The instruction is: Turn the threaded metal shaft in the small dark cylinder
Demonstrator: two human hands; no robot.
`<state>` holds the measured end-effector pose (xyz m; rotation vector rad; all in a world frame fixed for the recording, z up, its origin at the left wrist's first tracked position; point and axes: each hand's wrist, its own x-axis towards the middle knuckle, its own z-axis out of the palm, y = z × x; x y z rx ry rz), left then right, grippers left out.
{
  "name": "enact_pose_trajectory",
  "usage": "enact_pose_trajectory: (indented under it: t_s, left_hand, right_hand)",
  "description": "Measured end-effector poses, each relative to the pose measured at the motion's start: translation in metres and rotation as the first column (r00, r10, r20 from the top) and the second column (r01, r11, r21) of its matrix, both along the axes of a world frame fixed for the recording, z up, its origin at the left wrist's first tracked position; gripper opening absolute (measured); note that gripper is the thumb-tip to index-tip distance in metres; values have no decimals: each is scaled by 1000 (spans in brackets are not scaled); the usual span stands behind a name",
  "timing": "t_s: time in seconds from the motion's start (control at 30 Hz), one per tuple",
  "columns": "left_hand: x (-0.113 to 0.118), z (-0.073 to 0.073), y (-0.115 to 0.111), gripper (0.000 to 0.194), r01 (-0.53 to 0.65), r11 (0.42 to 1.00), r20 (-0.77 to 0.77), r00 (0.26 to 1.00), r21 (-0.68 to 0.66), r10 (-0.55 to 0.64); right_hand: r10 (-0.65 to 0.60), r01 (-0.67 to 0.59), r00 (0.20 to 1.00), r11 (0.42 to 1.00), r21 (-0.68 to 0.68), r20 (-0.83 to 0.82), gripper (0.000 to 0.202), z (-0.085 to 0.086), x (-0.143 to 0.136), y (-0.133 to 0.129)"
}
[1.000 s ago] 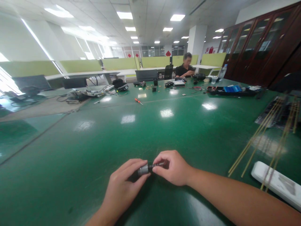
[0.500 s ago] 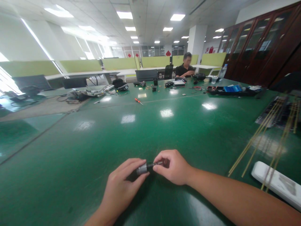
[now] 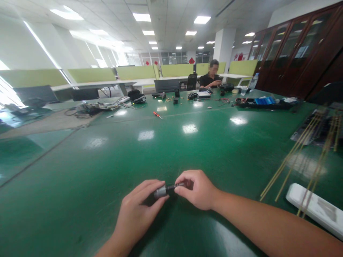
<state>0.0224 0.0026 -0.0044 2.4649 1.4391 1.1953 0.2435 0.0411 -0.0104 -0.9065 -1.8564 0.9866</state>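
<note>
A short grey metal cylinder [image 3: 160, 192] lies between the thumb and fingers of my left hand [image 3: 140, 203], low over the green table. From its right end a thin dark shaft [image 3: 170, 187] runs to my right hand [image 3: 198, 191]. The thumb and forefinger of that hand are closed on the shaft's outer end. My fingers partly hide both the cylinder and the shaft's tip, so I cannot tell the exact kind of part.
A red-handled screwdriver [image 3: 157, 115] lies ahead on the green table [image 3: 128, 157]. Thin yellowish sticks [image 3: 289, 157] and a white oblong case [image 3: 316, 207] are at right. A black tray with blue items [image 3: 264, 101] stands farther back. Across the table sits a person [image 3: 210, 79].
My left hand and the grey cylinder have shifted slightly left, and a little more of the dark shaft shows. My right hand has hardly moved.
</note>
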Motion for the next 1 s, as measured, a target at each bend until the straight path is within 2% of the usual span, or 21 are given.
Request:
enact_pose_trajectory:
  t_s: [1.0]
  left_hand:
    - [-3, 2, 2, 22, -10, 1000, 2, 1000, -16, 10]
  right_hand:
    - [-47, 48, 999, 998, -41, 25, 6, 2, 1, 1]
